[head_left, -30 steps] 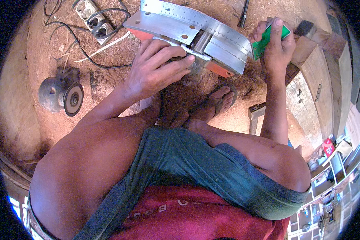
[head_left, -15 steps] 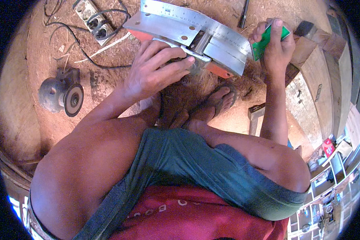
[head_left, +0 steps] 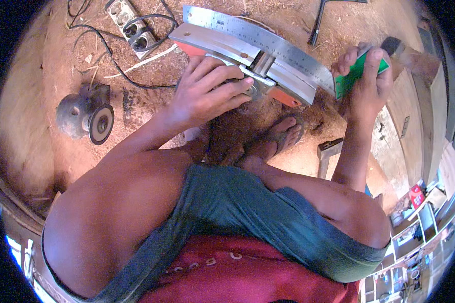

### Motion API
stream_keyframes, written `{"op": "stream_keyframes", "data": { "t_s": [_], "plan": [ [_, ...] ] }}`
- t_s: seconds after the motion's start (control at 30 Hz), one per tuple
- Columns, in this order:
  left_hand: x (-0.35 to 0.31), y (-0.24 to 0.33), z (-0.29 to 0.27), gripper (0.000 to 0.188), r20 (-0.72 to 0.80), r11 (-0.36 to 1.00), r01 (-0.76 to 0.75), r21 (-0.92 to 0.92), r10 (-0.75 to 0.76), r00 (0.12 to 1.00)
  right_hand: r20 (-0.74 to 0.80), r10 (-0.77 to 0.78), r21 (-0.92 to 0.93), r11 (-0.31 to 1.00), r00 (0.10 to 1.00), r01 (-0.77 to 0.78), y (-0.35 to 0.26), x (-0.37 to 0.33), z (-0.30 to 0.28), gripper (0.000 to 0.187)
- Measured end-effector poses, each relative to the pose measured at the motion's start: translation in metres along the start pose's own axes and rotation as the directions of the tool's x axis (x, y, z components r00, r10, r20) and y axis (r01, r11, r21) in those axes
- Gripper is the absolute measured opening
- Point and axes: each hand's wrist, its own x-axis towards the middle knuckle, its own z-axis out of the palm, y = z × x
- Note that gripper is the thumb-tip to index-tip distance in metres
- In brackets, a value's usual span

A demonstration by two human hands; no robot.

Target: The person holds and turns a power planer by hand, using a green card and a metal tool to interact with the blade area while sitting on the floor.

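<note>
My left hand [head_left: 207,93] grips an electric hand planer [head_left: 215,44], turned so its bright metal sole and the slot across its middle show. Orange body parts peek out below the sole; most of the body hides behind my fingers. Along the sole's far side lies the marked steel blade of a try square [head_left: 258,35]. Its green handle [head_left: 358,77] is held in my right hand [head_left: 371,91], thumb on top. Whether the blade's edge touches the sole all along, I cannot tell.
On the dusty floor at left stand an angle grinder [head_left: 88,118] and, farther off, a power strip [head_left: 130,28] with black cables. A hammer-like tool [head_left: 331,149] rests by my right forearm. Wooden boards [head_left: 407,121] line the right; a black bent rod [head_left: 316,28] lies far right.
My right hand has moved right and nearer, drawing the square rightward along the planer's sole. The left hand and planer have shifted slightly, and the whole view has moved a little.
</note>
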Motion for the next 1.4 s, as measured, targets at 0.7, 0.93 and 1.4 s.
{"op": "stream_keyframes", "data": {
  "t_s": [0.7,0.93,1.4],
  "plan": [
    [0.000,0.000,0.000,0.043,0.013,1.000,0.013,-0.023,-0.013,1.000,0.037,-0.001,-0.004,1.000,0.999,0.001,0.004,-0.009,0.018,0.037],
    [0.000,-0.001,-0.001,0.041,0.006,1.000,0.001,-0.008,-0.001,1.000,0.054,-0.011,-0.028,1.000,0.998,0.012,0.001,-0.009,0.022,0.037],
    [0.000,-0.001,0.001,0.038,0.008,1.000,-0.001,-0.026,0.001,1.000,0.079,-0.019,-0.033,0.999,0.997,0.022,0.006,-0.015,0.016,0.038]
  ]
}}
